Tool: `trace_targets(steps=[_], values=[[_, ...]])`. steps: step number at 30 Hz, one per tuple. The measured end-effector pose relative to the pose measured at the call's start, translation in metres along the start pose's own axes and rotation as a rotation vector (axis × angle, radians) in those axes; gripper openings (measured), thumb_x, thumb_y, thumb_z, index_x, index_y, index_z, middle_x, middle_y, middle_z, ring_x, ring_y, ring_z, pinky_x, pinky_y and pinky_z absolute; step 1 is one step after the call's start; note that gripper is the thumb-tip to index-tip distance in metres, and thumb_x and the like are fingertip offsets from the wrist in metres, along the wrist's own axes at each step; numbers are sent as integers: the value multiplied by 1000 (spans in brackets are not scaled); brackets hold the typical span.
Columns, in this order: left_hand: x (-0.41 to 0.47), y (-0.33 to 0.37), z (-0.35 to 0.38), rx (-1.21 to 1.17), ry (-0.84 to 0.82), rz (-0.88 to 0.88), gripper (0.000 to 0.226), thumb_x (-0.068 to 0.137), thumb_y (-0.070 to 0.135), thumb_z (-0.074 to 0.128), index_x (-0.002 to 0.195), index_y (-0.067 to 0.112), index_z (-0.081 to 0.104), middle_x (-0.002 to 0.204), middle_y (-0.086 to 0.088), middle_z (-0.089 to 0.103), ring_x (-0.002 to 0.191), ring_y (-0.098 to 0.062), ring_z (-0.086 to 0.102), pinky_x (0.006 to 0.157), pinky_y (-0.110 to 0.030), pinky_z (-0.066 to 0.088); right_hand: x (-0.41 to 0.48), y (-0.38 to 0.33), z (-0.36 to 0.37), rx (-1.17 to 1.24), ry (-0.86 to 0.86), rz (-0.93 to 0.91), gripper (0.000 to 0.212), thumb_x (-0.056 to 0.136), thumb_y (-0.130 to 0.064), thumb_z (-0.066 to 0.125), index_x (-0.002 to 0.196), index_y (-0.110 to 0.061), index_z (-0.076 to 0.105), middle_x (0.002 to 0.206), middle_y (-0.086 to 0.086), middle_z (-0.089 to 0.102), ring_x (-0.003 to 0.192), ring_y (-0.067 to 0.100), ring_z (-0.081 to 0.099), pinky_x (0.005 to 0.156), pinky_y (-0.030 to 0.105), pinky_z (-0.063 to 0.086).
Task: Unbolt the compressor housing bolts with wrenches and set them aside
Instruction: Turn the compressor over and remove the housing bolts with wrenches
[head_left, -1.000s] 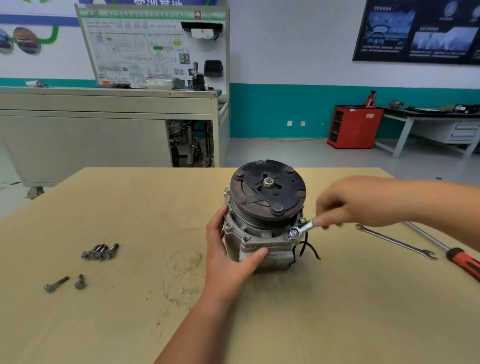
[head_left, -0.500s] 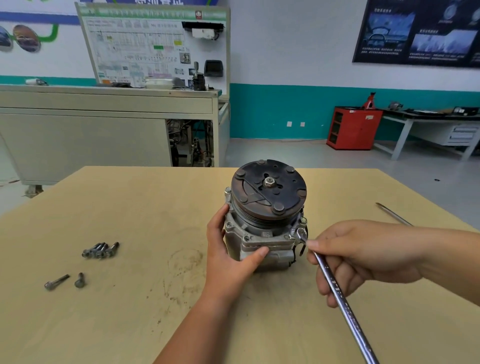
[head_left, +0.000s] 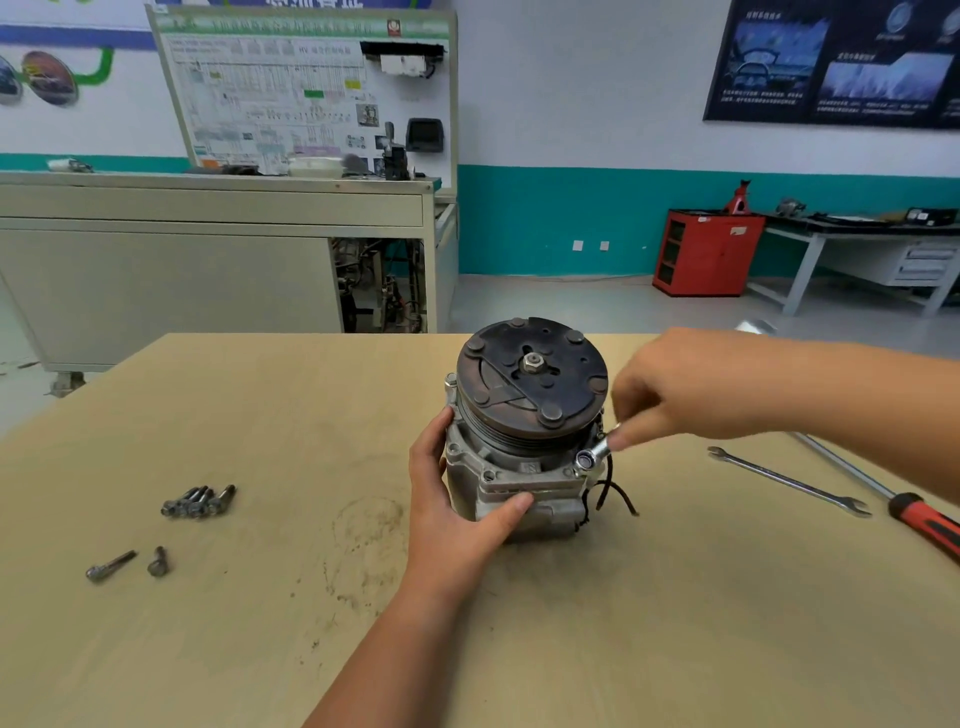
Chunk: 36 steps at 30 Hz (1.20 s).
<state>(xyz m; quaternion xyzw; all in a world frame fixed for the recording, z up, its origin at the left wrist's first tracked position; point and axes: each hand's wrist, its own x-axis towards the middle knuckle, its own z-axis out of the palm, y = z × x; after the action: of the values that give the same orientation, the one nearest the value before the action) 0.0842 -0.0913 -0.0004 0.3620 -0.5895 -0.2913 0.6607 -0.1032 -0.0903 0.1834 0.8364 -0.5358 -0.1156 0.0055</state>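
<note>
A grey compressor (head_left: 524, 483) with a dark clutch plate on top stands upright in the middle of the wooden table (head_left: 260, 649). My left hand (head_left: 457, 514) grips its housing from the left, thumb across the front. My right hand (head_left: 691, 387) holds a ring wrench (head_left: 595, 454) whose ring end sits over a bolt at the housing's front right corner; most of the wrench is hidden by the fingers. Several removed bolts (head_left: 197, 501) lie in a cluster at the left, with two more bolts (head_left: 124, 564) nearer the front.
A second open-ended wrench (head_left: 787, 480) lies on the table to the right, beside a red-handled screwdriver (head_left: 919, 519). Short black wires (head_left: 610, 493) hang from the compressor's right side. A grey cabinet and a red cupboard stand beyond the table.
My right hand has swung the wrench handle from pointing toward me back up and to the right, ring end still on the bolt. My left hand and the compressor have stayed put.
</note>
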Motion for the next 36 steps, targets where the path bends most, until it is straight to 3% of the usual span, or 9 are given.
trace_targets(steps=[1,3,5,7,11,16,23,30,36], values=[[0,0,0,2,2,-1,84,57,42,78,129,50,37,134,23,45,125,2,45,94,-7,37,2,2,1,-58,89,-38,30,84,-56,55,85,-27,66,77,-8,65,71,6,57,62,23,44],[0,0,-1,4,1,-7,83,57,43,78,128,51,37,134,24,45,124,3,45,94,-6,37,-2,10,5,34,36,-52,22,87,-50,54,82,-30,63,76,-9,66,70,2,58,63,20,44],[-1,0,-1,0,0,-12,84,56,42,78,129,49,37,134,23,45,124,3,45,94,-6,37,-10,14,13,397,-187,23,23,93,-38,52,81,-23,64,72,-8,70,66,1,65,62,18,47],[0,0,0,-2,2,-14,84,56,42,78,129,46,37,135,20,45,124,2,45,94,-7,37,-18,11,26,792,-329,71,27,98,-27,46,82,-11,61,71,0,72,69,14,71,59,20,52],[0,0,0,-1,6,-3,84,57,42,78,130,42,38,136,14,45,124,1,46,95,-8,37,-24,-6,44,1154,-287,86,31,98,-27,42,78,-9,57,62,4,68,60,19,70,51,19,51],[0,0,0,1,1,-3,84,57,42,78,131,43,37,136,17,45,124,0,46,95,-8,38,-26,-22,46,1256,-298,102,32,98,-30,42,78,-8,55,57,4,65,53,18,68,45,18,49],[1,-1,1,-4,3,1,85,57,41,79,131,42,37,137,15,45,126,-1,46,97,-10,38,-29,-21,45,1180,-180,162,34,99,-30,42,77,-8,55,52,1,64,49,16,66,41,17,46],[1,-2,1,-3,7,0,85,57,41,79,131,40,37,138,12,45,127,-2,46,97,-10,37,-29,-25,42,1161,-224,185,34,99,-31,41,79,-6,52,51,2,63,48,17,66,41,18,47],[2,-2,1,1,4,2,85,57,41,79,131,42,37,135,22,45,126,0,46,96,-9,37,-31,-34,53,1340,-205,188,33,98,-32,40,81,-7,52,52,4,63,49,19,66,41,18,47]])
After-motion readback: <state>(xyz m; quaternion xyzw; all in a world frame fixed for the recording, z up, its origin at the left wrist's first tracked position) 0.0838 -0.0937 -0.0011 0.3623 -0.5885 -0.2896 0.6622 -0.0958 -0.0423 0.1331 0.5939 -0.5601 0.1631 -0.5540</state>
